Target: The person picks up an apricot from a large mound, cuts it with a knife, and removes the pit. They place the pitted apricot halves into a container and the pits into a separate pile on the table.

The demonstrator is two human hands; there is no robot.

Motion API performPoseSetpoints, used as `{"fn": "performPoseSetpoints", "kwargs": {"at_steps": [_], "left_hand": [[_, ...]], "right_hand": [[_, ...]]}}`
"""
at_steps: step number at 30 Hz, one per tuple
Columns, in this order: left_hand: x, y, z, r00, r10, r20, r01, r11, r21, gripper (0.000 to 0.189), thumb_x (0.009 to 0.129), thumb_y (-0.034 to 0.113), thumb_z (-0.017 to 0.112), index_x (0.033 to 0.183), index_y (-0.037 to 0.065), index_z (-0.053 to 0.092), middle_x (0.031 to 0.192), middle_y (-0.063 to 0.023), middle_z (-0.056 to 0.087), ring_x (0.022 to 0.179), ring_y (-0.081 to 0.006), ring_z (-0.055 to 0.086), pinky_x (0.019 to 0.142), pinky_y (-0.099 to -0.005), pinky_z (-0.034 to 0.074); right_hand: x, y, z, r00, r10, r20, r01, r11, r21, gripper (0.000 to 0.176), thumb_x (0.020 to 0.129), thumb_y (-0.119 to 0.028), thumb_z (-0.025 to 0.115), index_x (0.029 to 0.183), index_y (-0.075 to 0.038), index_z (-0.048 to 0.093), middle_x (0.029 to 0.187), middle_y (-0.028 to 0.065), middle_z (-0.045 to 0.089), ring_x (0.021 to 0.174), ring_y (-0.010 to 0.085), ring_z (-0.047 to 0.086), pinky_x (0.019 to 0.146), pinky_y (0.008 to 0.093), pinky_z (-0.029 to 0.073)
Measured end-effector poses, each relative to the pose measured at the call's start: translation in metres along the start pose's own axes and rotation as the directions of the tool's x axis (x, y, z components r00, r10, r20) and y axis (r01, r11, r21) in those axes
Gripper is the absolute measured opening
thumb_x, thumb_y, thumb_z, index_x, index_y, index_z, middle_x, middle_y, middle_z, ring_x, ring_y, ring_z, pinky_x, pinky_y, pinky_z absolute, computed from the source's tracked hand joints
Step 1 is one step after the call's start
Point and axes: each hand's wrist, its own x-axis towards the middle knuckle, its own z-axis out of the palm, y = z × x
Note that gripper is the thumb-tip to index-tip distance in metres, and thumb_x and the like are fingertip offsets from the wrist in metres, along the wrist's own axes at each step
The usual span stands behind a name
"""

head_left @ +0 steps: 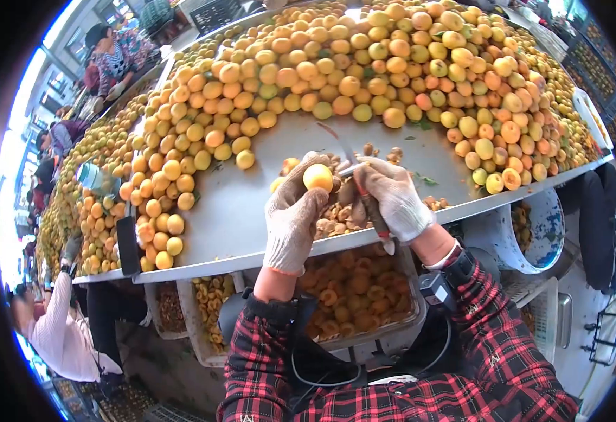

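My left hand [288, 218], in a soiled knit glove, grips a yellow apricot [317, 178] between thumb and fingers. My right hand [394, 195], also gloved, is closed around a knife with a dark and red handle [373, 209]; its blade, partly blurred, points away from me, a little right of the apricot. Beneath both hands lies a heap of brown apricot pits [337, 224] on the metal table. A few more yellow fruits sit just behind my left hand, partly hidden by it.
A large pile of apricots [308, 67] curves around the metal tabletop [216, 200]. Below the front edge stand a bin of apricot halves [357, 288] and a white bucket [543, 225]. A black upright object [127, 246] stands at the left edge. Other people [69, 327] are at the left.
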Motion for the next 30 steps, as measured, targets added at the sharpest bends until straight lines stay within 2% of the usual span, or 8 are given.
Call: {"fn": "performPoseSetpoints", "kwargs": {"at_steps": [4, 8, 10, 11, 14, 19, 28, 30], "left_hand": [[0.001, -0.001, -0.008, 0.999, -0.011, 0.035, 0.017, 0.983, -0.182, 0.058, 0.092, 0.023, 0.069, 0.135, -0.007, 0.045, 0.13, -0.0146, 0.056, 0.107, -0.0202, 0.062, 0.087, -0.031, 0.055], [0.002, -0.002, -0.002, 1.0, 0.02, 0.021, -0.016, 0.989, -0.146, 0.061, 0.091, 0.022, 0.069, 0.137, -0.006, 0.042, 0.132, -0.0164, 0.055, 0.106, -0.0203, 0.062, 0.086, -0.0304, 0.054], [0.001, -0.002, 0.006, 1.0, 0.025, -0.008, -0.025, 0.989, -0.144, 0.061, 0.091, 0.018, 0.069, 0.139, -0.005, 0.04, 0.133, -0.0173, 0.054, 0.109, -0.0214, 0.061, 0.09, -0.0311, 0.054], [0.0, -0.001, 0.01, 0.999, 0.034, -0.04, -0.039, 0.99, -0.132, 0.056, 0.091, 0.01, 0.066, 0.14, -0.005, 0.042, 0.129, -0.0151, 0.057, 0.107, -0.0193, 0.062, 0.09, -0.03, 0.053], [0.0, -0.007, 0.008, 0.996, 0.035, -0.081, -0.04, 0.998, -0.054, 0.054, 0.091, 0.002, 0.063, 0.141, -0.004, 0.044, 0.125, -0.013, 0.059, 0.106, -0.0176, 0.062, 0.09, -0.0284, 0.052], [-0.001, -0.007, 0.006, 0.994, -0.015, -0.108, 0.013, 1.0, -0.023, 0.052, 0.091, -0.001, 0.061, 0.14, -0.004, 0.045, 0.128, -0.0136, 0.059, 0.11, -0.0197, 0.062, 0.093, -0.0285, 0.052], [-0.001, -0.006, 0.003, 0.991, -0.027, -0.129, 0.018, 0.997, -0.074, 0.046, 0.095, 0.001, 0.055, 0.139, -0.006, 0.044, 0.13, -0.0172, 0.057, 0.112, -0.0241, 0.062, 0.096, -0.0336, 0.054], [-0.001, -0.008, 0.0, 0.989, -0.01, -0.144, 0.015, 0.999, 0.037, 0.045, 0.095, -0.001, 0.055, 0.138, -0.006, 0.046, 0.131, -0.0157, 0.058, 0.112, -0.0224, 0.062, 0.096, -0.0318, 0.053]], "right_hand": [[-0.004, 0.006, 0.002, 0.997, -0.006, 0.072, 0.007, 1.0, -0.01, 0.02, 0.104, -0.019, 0.045, 0.1, -0.003, 0.056, 0.072, 0.0013, 0.058, 0.054, 0.0063, 0.052, 0.05, 0.0204, 0.043], [-0.01, 0.015, 0.007, 0.993, -0.022, 0.117, 0.044, 0.981, -0.189, 0.015, 0.101, -0.015, 0.052, 0.107, -0.002, 0.058, 0.07, 0.0032, 0.058, 0.054, 0.0088, 0.049, 0.052, 0.0243, 0.042], [-0.012, 0.02, 0.009, 0.985, -0.133, 0.114, 0.17, 0.88, -0.444, 0.017, 0.098, -0.013, 0.056, 0.109, -0.001, 0.057, 0.072, 0.0103, 0.06, 0.061, 0.0192, 0.058, 0.058, 0.0315, 0.047], [-0.012, 0.021, 0.01, 0.987, -0.138, 0.087, 0.163, 0.871, -0.464, 0.019, 0.095, -0.011, 0.059, 0.11, 0.0, 0.057, 0.079, 0.0175, 0.063, 0.073, 0.0307, 0.064, 0.067, 0.0377, 0.05], [-0.01, 0.027, 0.011, 0.956, -0.278, 0.093, 0.283, 0.795, -0.536, 0.021, 0.095, -0.012, 0.06, 0.112, 0.001, 0.057, 0.084, 0.0197, 0.066, 0.079, 0.0355, 0.066, 0.069, 0.0384, 0.051], [-0.005, 0.026, 0.006, 0.981, -0.191, 0.02, 0.178, 0.862, -0.474, 0.021, 0.095, -0.01, 0.06, 0.112, 0.001, 0.057, 0.083, 0.0208, 0.066, 0.079, 0.0321, 0.068, 0.069, 0.0366, 0.052], [0.0, 0.039, 0.003, 0.966, -0.247, 0.074, 0.249, 0.825, -0.507, 0.019, 0.096, -0.011, 0.059, 0.11, 0.002, 0.058, 0.083, 0.0204, 0.068, 0.079, 0.0284, 0.069, 0.068, 0.0359, 0.052], [0.001, 0.039, 0.003, 0.966, -0.243, 0.085, 0.252, 0.82, -0.515, 0.02, 0.096, -0.011, 0.059, 0.11, 0.003, 0.058, 0.083, 0.0208, 0.068, 0.079, 0.0286, 0.069, 0.068, 0.0358, 0.052]]}}
